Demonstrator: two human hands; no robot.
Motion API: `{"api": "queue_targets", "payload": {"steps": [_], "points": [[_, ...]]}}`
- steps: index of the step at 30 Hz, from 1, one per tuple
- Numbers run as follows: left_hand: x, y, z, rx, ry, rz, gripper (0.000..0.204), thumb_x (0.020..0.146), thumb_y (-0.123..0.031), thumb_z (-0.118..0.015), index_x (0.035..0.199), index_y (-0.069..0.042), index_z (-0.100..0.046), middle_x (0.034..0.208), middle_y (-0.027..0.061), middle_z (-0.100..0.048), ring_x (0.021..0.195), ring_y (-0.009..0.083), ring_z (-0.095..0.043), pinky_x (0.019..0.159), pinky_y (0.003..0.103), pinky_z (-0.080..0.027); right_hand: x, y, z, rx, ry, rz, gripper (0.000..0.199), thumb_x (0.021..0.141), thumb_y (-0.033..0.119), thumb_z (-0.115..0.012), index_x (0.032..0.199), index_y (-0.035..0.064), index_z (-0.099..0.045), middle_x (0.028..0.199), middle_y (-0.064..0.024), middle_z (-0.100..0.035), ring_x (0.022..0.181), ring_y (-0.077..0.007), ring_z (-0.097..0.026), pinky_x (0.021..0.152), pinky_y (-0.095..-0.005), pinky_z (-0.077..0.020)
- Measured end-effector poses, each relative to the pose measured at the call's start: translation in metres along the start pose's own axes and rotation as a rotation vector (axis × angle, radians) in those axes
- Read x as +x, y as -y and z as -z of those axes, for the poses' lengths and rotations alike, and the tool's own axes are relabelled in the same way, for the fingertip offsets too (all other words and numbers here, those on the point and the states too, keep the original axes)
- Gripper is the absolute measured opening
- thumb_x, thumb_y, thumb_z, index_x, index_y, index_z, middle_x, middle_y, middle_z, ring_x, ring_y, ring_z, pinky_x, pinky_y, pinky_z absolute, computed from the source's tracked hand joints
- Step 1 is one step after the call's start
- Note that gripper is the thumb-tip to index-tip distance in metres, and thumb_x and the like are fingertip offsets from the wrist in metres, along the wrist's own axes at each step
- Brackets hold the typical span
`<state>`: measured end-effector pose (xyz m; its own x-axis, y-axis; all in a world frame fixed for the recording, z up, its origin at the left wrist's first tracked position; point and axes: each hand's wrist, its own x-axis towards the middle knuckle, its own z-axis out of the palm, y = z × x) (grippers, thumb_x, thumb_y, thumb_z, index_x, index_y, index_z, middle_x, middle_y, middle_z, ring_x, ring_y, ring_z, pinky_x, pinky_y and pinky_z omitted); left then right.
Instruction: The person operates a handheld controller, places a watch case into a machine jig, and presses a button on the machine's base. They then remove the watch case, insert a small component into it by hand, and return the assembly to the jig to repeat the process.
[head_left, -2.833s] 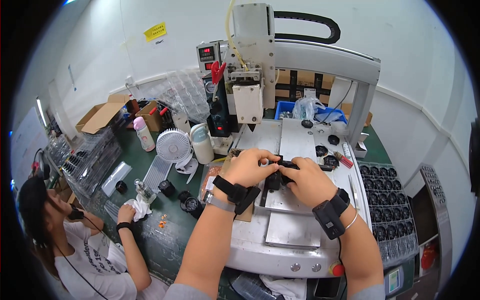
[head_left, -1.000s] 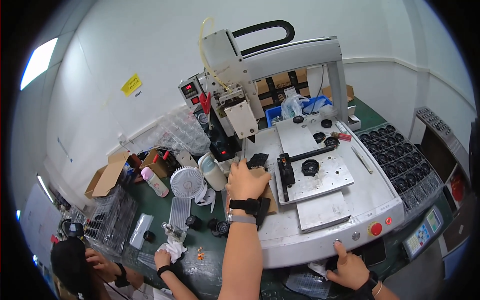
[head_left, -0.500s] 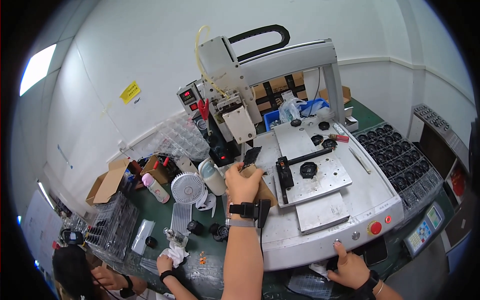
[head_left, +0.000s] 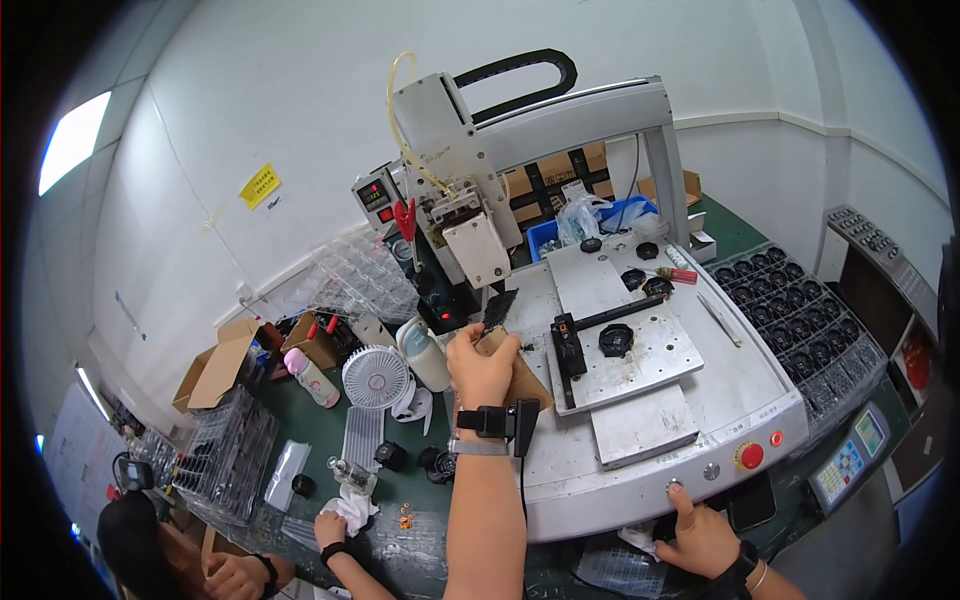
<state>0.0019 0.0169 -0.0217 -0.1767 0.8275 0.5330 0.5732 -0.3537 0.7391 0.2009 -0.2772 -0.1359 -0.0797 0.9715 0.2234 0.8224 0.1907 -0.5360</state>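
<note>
Between the thumb and fingers of my left hand (head_left: 484,368) is a piece of brown cardboard (head_left: 527,386), held at the left edge of the machine bed. Ragged black residue (head_left: 499,308) sticks out past its far end, under the white dispensing head (head_left: 478,248). My right hand (head_left: 703,540) is at the machine's front right, its thumb on a small round button (head_left: 675,486). That hand holds nothing, and its fingers are partly spread. On the metal fixture plate (head_left: 650,370) sits a round black part (head_left: 616,341), beside a black clamp bar (head_left: 568,347).
A red emergency button (head_left: 749,456) is on the front panel. Trays of black round parts (head_left: 795,310) stand right. At left are a small fan (head_left: 377,377), a bottle (head_left: 425,355) and a glass jar (head_left: 352,474). A co-worker's hand (head_left: 330,528) holds white tissue.
My left hand and the cardboard have shifted slightly left, tilting a little. My right hand stays on the button. The co-worker's head and other hand have moved at lower left.
</note>
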Motion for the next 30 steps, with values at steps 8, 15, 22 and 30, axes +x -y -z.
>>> {"api": "queue_targets", "payload": {"steps": [8,15,22,30], "points": [[0.001,-0.002,0.005,-0.028,-0.007,0.023,0.051,0.063,-0.024,-0.077,0.102,0.004,-0.058,0.106,0.0155,-0.054,0.098,0.0254,-0.053,0.086,0.035,-0.043,0.004,0.007,0.04,0.045,0.235,-0.008,0.093,0.066,0.027,-0.075,0.134,-0.0037,-0.021,0.087,-0.0248,-0.059,0.076,-0.0384,-0.06,0.067,-0.0432,-0.05],[0.006,0.008,0.003,-0.072,-0.006,0.011,0.052,0.063,-0.029,-0.076,0.103,0.0,-0.059,0.106,0.0138,-0.055,0.098,0.0259,-0.055,0.086,0.036,-0.044,-0.038,-0.007,0.082,0.182,-0.184,-0.425,0.106,0.061,0.016,-0.071,0.141,-0.0047,-0.004,0.089,-0.026,-0.06,0.077,-0.0388,-0.061,0.071,-0.0397,-0.0498],[0.006,0.009,0.003,-0.073,-0.004,0.054,0.053,0.063,-0.034,-0.075,0.105,-0.004,-0.06,0.111,0.0132,-0.055,0.103,0.0286,-0.054,0.089,0.041,-0.042,-0.04,-0.021,0.08,-0.107,-0.305,-0.477,0.093,0.061,0.007,-0.066,0.142,0.0036,-0.02,0.084,-0.0226,-0.056,0.077,-0.0399,-0.057,0.068,-0.0412,-0.047],[-0.006,-0.009,0.008,0.161,-0.01,0.001,0.054,0.059,-0.031,-0.076,0.102,-0.002,-0.061,0.11,0.0163,-0.054,0.102,0.0305,-0.053,0.089,0.04,-0.042,-0.038,-0.016,0.103,-0.342,-0.247,-0.477,0.078,0.064,0.002,-0.065,0.136,0.0145,-0.039,0.087,-0.0191,-0.05,0.076,-0.036,-0.055,0.067,-0.0426,-0.0454]]}}
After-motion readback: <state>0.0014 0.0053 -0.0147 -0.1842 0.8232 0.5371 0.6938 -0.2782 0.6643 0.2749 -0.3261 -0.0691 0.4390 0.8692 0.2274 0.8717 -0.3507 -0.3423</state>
